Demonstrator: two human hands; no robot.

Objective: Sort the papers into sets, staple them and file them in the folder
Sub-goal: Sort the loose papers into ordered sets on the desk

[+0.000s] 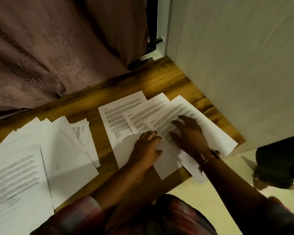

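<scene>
Three printed sheets lie fanned and overlapping on the right part of the wooden table [95,92]: a left sheet [116,116], a middle sheet [143,114] and a right sheet [215,133] that overhangs the table's right edge. My right hand [188,133] rests flat on the right sheet with fingers spread. My left hand [147,150] lies on the lower part of the fanned sheets, fingers fairly straight and touching the paper. A loose spread of more papers [61,146] covers the table's left side. No stapler or folder is in view.
A brown curtain [58,48] hangs behind the table. A pale wall [236,65] stands close on the right. A dark object [278,160] sits on the light floor at the right. A printed page [15,180] lies at the near left.
</scene>
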